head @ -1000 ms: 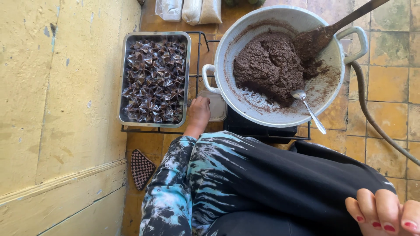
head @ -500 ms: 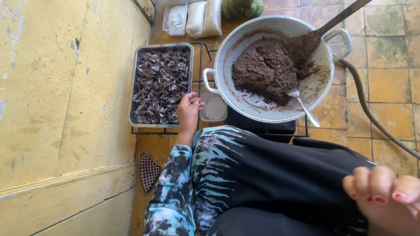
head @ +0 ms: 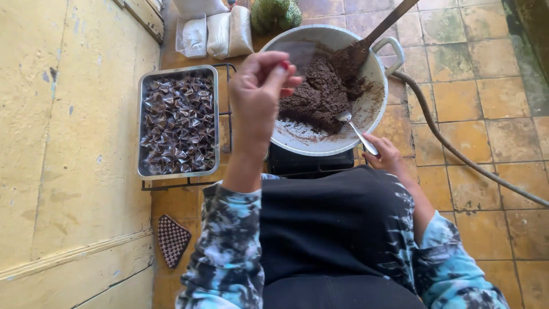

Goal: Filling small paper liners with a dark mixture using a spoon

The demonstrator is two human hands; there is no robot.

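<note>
Both hands moved: left hand (head: 257,97) now raised, fingertips seemingly pinched together; right hand (head: 384,154) grips spoon (head: 355,129).

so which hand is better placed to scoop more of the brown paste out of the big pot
Right, probably. The right hand already grips the handle of the metal spoon, whose bowl rests in the dark brown paste inside the large white metal pot. The left hand is raised above the pot, fingers pinched together.

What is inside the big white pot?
The pot holds a brown doughy heap, a wooden spoon and a metal spoon gripped by the right hand. The heap hides the pot's bottom.
</note>
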